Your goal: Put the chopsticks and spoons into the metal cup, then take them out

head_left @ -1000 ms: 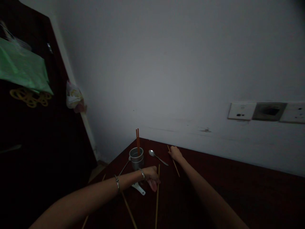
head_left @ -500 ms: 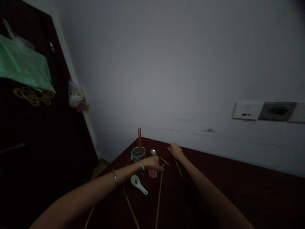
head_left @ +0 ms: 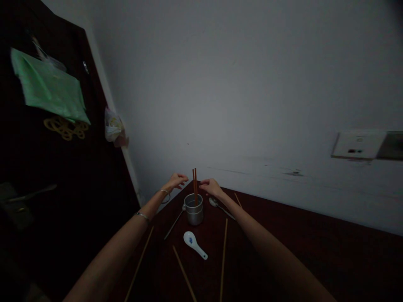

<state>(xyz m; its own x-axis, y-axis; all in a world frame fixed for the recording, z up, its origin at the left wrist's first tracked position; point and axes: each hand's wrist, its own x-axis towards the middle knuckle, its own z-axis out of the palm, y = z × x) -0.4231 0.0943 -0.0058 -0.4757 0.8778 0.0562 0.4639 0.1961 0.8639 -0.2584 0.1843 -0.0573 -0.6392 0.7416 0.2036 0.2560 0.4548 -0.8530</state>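
A metal cup (head_left: 195, 217) stands near the table's far corner, with two reddish-brown chopsticks (head_left: 195, 186) upright in it. My left hand (head_left: 176, 181) hovers left of the chopsticks, fingers apart and holding nothing. On their other side is my right hand (head_left: 211, 187), its fingers loosely bent, close to the chopsticks but not visibly touching them. A metal spoon (head_left: 214, 202) lies partly beneath my right forearm, and another long-handled utensil (head_left: 174, 225) rests against the cup's left side. In front of the cup lies a white ceramic spoon (head_left: 195, 245) with a blue mark.
Several light wooden chopsticks are spread over the dark table, among them a left one (head_left: 138, 264), a middle one (head_left: 184, 272) and a right one (head_left: 223, 260). A wall (head_left: 239, 105) rises behind the table. At left is a dark door (head_left: 78, 180) with a green cloth (head_left: 52, 88).
Both hands have moved to the two sides of the upright chopsticks. My left hand has left the light chopstick near it; my right hand has left the one by the wall. The view has shifted slightly right to left.
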